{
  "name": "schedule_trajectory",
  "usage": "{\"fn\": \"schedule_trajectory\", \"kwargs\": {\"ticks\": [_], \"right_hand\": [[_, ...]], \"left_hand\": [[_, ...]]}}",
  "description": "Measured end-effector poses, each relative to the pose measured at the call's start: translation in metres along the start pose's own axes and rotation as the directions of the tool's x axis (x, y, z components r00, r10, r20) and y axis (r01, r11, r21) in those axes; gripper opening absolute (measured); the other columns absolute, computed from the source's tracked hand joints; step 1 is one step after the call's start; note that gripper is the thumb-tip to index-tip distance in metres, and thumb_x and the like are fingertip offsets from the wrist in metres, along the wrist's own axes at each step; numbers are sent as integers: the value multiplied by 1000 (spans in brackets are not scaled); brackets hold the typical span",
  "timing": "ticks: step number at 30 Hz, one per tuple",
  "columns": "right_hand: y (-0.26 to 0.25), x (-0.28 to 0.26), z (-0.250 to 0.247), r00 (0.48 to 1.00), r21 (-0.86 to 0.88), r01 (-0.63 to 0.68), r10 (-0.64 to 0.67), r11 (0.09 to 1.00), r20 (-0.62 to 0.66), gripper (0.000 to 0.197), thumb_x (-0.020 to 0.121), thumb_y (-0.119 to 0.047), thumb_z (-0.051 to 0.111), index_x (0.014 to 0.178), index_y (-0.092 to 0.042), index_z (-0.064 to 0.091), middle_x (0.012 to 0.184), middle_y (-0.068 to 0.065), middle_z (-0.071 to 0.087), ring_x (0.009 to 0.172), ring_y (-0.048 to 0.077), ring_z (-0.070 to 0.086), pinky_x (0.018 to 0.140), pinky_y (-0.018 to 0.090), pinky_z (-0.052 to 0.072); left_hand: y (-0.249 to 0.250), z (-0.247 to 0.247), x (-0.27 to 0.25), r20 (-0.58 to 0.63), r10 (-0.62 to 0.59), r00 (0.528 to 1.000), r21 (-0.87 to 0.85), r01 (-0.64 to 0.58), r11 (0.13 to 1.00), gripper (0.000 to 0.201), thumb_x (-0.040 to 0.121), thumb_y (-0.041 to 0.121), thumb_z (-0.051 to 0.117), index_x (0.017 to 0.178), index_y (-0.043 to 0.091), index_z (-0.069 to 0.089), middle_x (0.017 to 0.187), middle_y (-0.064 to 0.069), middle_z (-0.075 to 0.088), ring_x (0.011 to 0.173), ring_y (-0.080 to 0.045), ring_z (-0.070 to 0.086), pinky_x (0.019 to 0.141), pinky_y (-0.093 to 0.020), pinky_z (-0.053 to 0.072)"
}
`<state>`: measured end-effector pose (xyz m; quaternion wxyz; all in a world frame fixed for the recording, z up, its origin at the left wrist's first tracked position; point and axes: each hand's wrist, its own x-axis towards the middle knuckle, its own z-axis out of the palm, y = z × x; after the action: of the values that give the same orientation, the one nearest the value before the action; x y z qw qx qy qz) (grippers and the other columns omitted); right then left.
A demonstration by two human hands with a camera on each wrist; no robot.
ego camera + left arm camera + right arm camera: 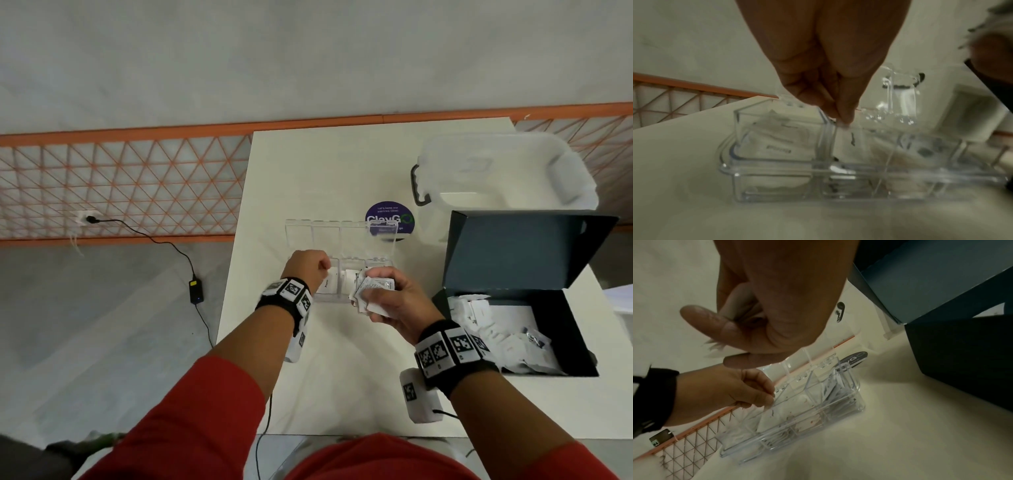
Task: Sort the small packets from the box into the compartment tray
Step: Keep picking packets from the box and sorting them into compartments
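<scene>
On the bench [308, 377] the box [561, 329] sits at the right edge, the tray [342, 298] near the middle. Our right hand [394, 301] clasps a bunch of packets [371, 291] above the tray. Our left hand [308, 265] seems to pinch one packet [846, 138] into the second compartment, though blur obscures it. We should lower it clear of the dividers before loosening that grip.

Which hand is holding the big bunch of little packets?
The right hand grips a whole bunch of packets over the clear tray. The left hand only pinches one packet, lowering it into the tray.
</scene>
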<state>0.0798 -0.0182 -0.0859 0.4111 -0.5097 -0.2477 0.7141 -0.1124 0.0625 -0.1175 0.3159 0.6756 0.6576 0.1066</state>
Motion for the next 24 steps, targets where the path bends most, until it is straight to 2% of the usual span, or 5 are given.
{"fn": "schedule_trajectory", "kwargs": {"ticks": [6,12,17,20,24], "right_hand": [[-3,-2,-4,1000,20,4,-4,1000,-21,30,79,13,70,94,-13,66,94,18,66,78,37,63,50,30,51],[-5,-5,-6,1000,-3,15,-15,1000,-24,27,80,11,71,88,-14,69,88,15,67,69,30,66,50,29,53],[-5,-4,-12,1000,-15,13,-13,1000,-20,14,89,-4,67,90,-17,72,87,9,71,67,23,67,51,28,54],[-5,-2,-15,1000,63,1,-1,998,0,22,94,-7,54,90,-17,73,89,10,70,67,26,66,49,28,52],[-5,-1,-17,1000,44,-1,0,999,26,33,93,-4,48,87,-22,75,88,9,72,69,24,68,51,30,53]], "left_hand": [[-5,15,0,92,213,973,529,-229,817,16,89,15,60,96,23,72,110,0,57,97,-23,56,84,-34,42],[-3,17,3,165,218,962,648,-272,711,26,95,24,49,109,33,68,116,5,60,108,-24,50,88,-38,38],[8,4,-6,-10,239,971,493,-203,846,26,94,22,47,107,23,68,112,3,62,103,-22,53,87,-34,38],[27,-12,-21,-204,344,917,198,-305,932,12,87,19,55,90,17,67,94,4,62,87,-15,54,77,-28,39],[57,-20,-46,-149,360,921,-229,-386,894,4,83,27,66,83,23,65,81,10,59,65,0,49,61,-17,41]]}}
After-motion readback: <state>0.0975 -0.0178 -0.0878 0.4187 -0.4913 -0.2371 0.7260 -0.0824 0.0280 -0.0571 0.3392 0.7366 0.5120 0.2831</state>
